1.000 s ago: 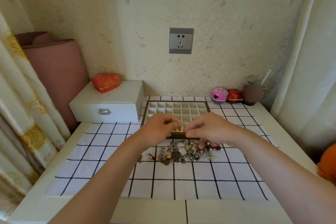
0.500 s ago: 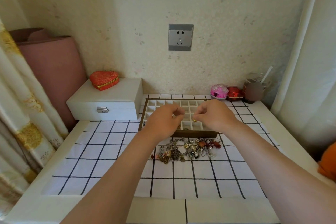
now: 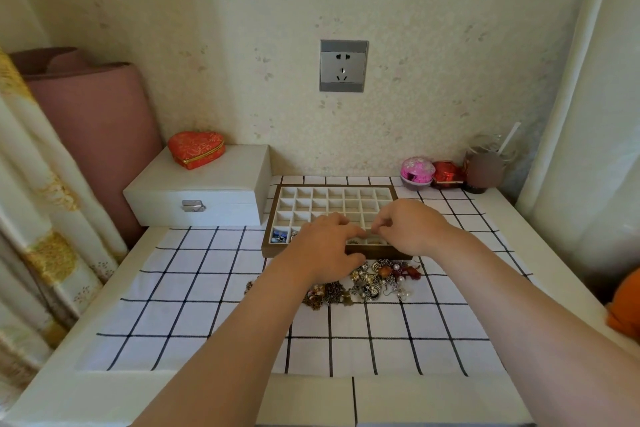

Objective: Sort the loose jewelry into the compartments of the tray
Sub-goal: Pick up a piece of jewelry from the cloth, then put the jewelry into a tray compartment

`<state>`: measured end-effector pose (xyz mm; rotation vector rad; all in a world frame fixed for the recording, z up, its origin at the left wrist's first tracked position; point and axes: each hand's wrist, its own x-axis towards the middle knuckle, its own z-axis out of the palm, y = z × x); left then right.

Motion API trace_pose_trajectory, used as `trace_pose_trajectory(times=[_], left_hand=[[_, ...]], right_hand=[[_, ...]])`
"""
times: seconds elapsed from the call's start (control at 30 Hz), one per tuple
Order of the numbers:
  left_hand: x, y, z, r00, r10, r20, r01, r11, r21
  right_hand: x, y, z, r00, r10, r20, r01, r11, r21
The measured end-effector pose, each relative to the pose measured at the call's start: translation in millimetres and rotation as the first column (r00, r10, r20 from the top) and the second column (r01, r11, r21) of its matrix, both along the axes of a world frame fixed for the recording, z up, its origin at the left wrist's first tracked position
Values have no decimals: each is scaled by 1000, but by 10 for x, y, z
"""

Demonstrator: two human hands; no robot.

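Tray (image 3: 272, 218): brown wood frame, white grid compartments, lying flat, mostly empty. The front row nearest me holds a few pieces (blue piece (image 3: 278, 236) far left). Loose jewelry (image 3: 375, 279) is heaped just in front: tangled chains, pearls.

White cloth (image 3: 194, 288) — black grid; red heart box (image 3: 196, 148); brown-rimmed tray (image 3: 270, 236).

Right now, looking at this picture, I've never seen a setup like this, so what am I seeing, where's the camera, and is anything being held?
No machine here: a person wears one camera on the head, looking down at their own arms. The left hand and right hand reach over a gridded tray on a checked cloth. A loose jewelry pile lies just nearer the person. The right fingertips look pinched together, but anything held is too small to see.
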<state>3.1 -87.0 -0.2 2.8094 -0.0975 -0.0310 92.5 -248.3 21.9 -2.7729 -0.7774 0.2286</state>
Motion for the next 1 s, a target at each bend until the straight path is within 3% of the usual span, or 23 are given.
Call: trace_pose_trajectory(times=[0.2,0.37,0.5,0.63,1.0], left_hand=[[-2,4,-6,1000,-4,3,4,1000,25],[-20,26,-23,997,-25,72,27,999,-18],[-55,-6,42,984,-43,175,53,997,-55],[-93,-101,75,991,-75,109,88,989,-121],[-157,-187,73,993,-99,-70,95,994,-56]], right_hand=[[-29,-16,-3,996,61,-60,-66,995,-79],[-31,-117,60,998,45,-34,-43,997,62],[-130,-231,104,992,123,-14,-121,987,110],[-315,-312,78,972,197,-126,-188,979,81],[-405,-339,-19,977,209,-33,-209,978,-10]])
